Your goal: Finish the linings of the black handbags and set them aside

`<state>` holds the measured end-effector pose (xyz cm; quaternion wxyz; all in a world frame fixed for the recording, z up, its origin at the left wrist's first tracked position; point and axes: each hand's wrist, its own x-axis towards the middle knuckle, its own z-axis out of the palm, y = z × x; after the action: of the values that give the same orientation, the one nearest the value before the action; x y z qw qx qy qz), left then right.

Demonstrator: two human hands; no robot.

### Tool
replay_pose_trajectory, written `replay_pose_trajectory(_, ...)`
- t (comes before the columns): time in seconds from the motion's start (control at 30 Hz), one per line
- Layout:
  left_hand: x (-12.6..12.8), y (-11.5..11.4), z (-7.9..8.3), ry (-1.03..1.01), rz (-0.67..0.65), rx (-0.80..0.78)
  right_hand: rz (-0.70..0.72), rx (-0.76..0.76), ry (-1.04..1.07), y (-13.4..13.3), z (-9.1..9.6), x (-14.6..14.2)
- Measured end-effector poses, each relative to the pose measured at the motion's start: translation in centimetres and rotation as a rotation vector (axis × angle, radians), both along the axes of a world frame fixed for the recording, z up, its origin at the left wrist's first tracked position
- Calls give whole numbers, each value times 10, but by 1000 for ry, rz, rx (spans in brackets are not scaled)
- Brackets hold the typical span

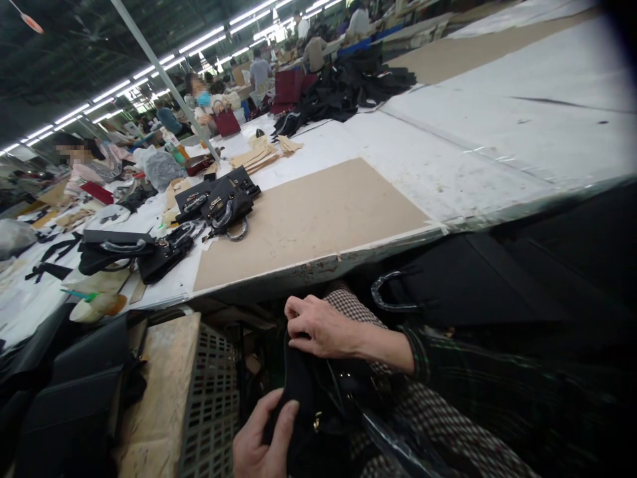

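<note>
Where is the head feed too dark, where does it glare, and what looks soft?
Head view: the black bag held by the left hand and right hand sinks into shadow, its folds hard to read; overhead tube lights glare white; glints streak the white tabletop; distant workers look soft; the upper right corner is dark.

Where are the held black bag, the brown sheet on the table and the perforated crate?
Black bag (309, 398), head view: dark side.
Brown sheet (318, 212), head view: bare middle.
Perforated crate (213, 396), head view: slotted side wall.
</note>
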<state>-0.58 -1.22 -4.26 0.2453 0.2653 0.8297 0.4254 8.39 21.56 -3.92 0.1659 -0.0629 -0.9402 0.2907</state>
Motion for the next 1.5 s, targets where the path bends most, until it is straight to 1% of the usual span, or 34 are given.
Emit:
replay_pose_trajectory(0.13, 2, 2, 4, -101, 42, 7, 46, 64, 8, 10, 4, -2)
replay_pose_trajectory(0.2, 2, 4, 6, -181, 59, 24, 96, 48, 46, 17, 3, -5)
replay_pose_trajectory(0.27, 2, 7, 7, -266, 48, 48, 178, -54, 53, 24, 1, -8)
replay_pose_trajectory(0.33, 0, 10, 9, -324, 28, 49, 262, -216, -19, 32, -2, -13)
replay_pose_trajectory(0.37, -1, 11, 9, -343, 13, 41, 283, -288, -73, 35, -4, -15)
replay_pose_trajectory(0.4, -3, 12, 10, -356, -3, 30, 284, -340, -127, 38, -4, -16)
replay_pose_trajectory(0.47, -7, 14, 10, -376, -28, 6, 245, -385, -195, 41, -5, -18)
replay_pose_trajectory(0.63, -18, 16, 5, -372, -38, -47, 162, -389, -207, 38, -4, -15)
replay_pose_trajectory(0.73, -21, 15, -1, -310, -55, -78, 127, -366, -224, 35, -4, -13)
replay_pose_trajectory(0.83, -22, 14, -6, -199, -96, -106, 92, -329, -244, 33, -4, -12)
replay_pose_trajectory(0.93, -24, 12, -6, -145, -140, -112, 46, -296, -243, 31, -5, -11)
replay_pose_trajectory(1.0, -28, 13, -3, -158, -195, -137, 16, -276, -226, 29, -7, -11)
replay_pose_trajectory(1.07, -33, 18, 4, -167, -290, -196, -2, -264, -213, 27, -8, -11)
replay_pose_trajectory(1.17, -41, 32, 18, -148, -468, -313, -18, -259, -215, 24, -8, -9)
replay_pose_trajectory(1.27, -43, 51, 26, -94, -591, -338, -41, -260, -224, 21, -4, -7)
replay_pose_trajectory(1.33, -40, 62, 26, 8, -641, -311, -49, -261, -233, 19, -1, -5)
replay_pose_trajectory(1.37, -39, 66, 23, 98, -667, -315, -52, -262, -236, 19, 0, -4)
replay_pose_trajectory(1.47, -35, 74, 14, 409, -714, -393, -55, -268, -239, 17, 1, -2)
replay_pose_trajectory(1.5, -35, 74, 12, 481, -717, -421, -52, -269, -234, 17, 1, -1)
